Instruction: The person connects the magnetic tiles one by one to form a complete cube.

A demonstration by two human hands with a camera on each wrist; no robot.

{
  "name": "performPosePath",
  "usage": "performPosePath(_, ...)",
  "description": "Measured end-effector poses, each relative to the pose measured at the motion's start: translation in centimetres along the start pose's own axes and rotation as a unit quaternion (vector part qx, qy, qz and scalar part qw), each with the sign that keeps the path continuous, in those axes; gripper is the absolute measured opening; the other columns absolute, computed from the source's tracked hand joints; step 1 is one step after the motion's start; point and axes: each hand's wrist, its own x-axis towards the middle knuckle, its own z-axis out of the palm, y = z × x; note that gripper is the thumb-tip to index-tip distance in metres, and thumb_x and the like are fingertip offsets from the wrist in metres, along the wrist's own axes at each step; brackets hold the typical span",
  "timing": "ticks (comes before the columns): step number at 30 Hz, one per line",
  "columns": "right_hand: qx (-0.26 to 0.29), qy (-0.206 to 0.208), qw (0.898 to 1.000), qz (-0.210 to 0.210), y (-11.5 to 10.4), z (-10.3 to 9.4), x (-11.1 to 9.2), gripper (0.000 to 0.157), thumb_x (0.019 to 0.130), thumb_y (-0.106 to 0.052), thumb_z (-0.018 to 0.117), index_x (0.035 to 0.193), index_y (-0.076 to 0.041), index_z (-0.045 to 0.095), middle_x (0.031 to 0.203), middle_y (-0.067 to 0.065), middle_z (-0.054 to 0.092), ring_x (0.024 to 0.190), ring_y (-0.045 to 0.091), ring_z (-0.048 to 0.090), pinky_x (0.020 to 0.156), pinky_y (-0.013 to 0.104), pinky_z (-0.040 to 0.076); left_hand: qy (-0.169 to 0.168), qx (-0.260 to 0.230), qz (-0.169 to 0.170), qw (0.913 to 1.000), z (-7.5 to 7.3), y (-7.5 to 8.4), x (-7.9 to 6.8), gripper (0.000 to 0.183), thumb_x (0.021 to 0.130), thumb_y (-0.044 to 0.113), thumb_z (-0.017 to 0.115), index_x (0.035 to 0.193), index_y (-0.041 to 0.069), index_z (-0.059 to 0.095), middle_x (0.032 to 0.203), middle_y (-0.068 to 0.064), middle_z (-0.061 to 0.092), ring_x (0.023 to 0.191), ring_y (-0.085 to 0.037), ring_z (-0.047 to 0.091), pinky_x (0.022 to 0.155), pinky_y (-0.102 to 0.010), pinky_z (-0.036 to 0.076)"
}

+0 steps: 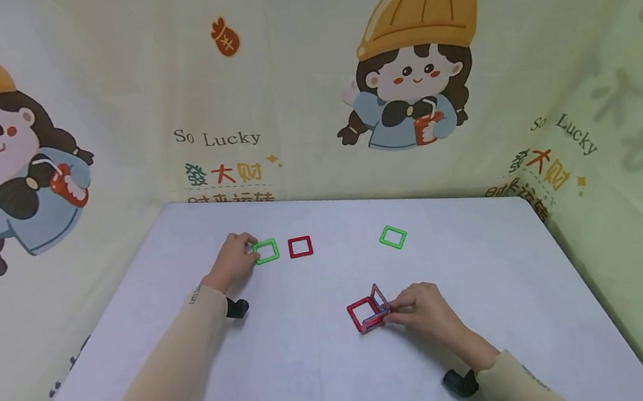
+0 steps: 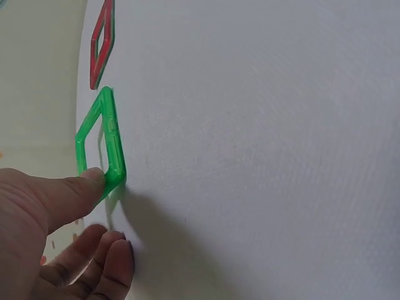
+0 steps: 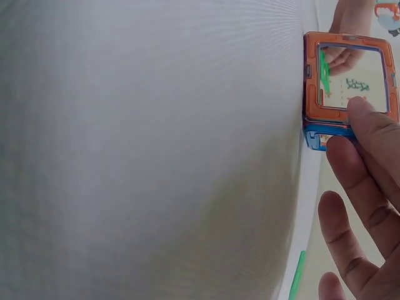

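Observation:
On the left, my left hand pinches a green square frame tile by its near corner. In the left wrist view the thumb presses on the green tile's corner, with the other fingers curled below it and the tile tilted up. My right hand pinches a small joined group of square tiles at front centre. A red tile lies flat there, with upright tiles along its sides. The right wrist view shows an orange tile above a blue tile, gripped between thumb and index finger.
A loose red square tile lies just right of the left hand's tile. Another green square tile sits farther right on the white table. A patterned cloth hangs behind the table's far edge. Black wrist cameras are on both wrists.

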Motion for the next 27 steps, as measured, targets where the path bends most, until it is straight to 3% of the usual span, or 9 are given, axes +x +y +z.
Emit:
performPosePath(6,-0.004,0.0,1.0,0.002,0.0,0.1,0.0,0.013,0.076,-0.02,0.092,0.086,-0.016,0.085,0.079,-0.012,0.077,0.082,0.009,0.068,0.092,0.051,0.048,0.01,-0.035,0.0,0.9993,-0.3,0.5,-0.5,0.034,0.099,0.013,0.067,0.132,0.009,0.057,0.114,-0.015,0.063,0.103,-0.029,0.058,0.09,-0.043,0.049)
performPosePath(17,-0.002,0.003,1.0,0.022,-0.2,0.2,-0.1,0.013,0.075,-0.02,0.092,0.084,-0.015,0.085,0.076,-0.013,0.076,0.081,0.007,0.066,0.094,0.051,0.048,0.05,-0.076,0.026,0.9955,0.2,2.2,-2.2,0.019,0.1,0.012,0.066,0.118,0.01,0.063,0.106,-0.012,0.067,0.097,-0.028,0.059,0.086,-0.041,0.05)
performPosePath(22,0.008,-0.005,0.999,0.034,-0.3,0.1,0.0,0.014,0.075,-0.02,0.092,0.085,-0.014,0.085,0.078,-0.011,0.077,0.083,0.01,0.068,0.096,0.053,0.046,0.065,-0.074,0.061,0.9932,0.8,3.4,-3.1,0.013,0.097,0.009,0.069,0.109,0.009,0.065,0.099,-0.01,0.069,0.091,-0.025,0.058,0.081,-0.038,0.049)
performPosePath(27,-0.022,-0.005,1.0,-0.004,0.0,0.3,-0.2,0.011,0.077,-0.018,0.09,0.085,-0.014,0.085,0.078,-0.01,0.077,0.083,0.012,0.069,0.095,0.053,0.048,0.074,-0.086,0.102,0.9883,2.1,4.8,-4.3,0.011,0.096,0.007,0.071,0.105,0.008,0.066,0.094,-0.006,0.071,0.087,-0.023,0.059,0.08,-0.037,0.05)
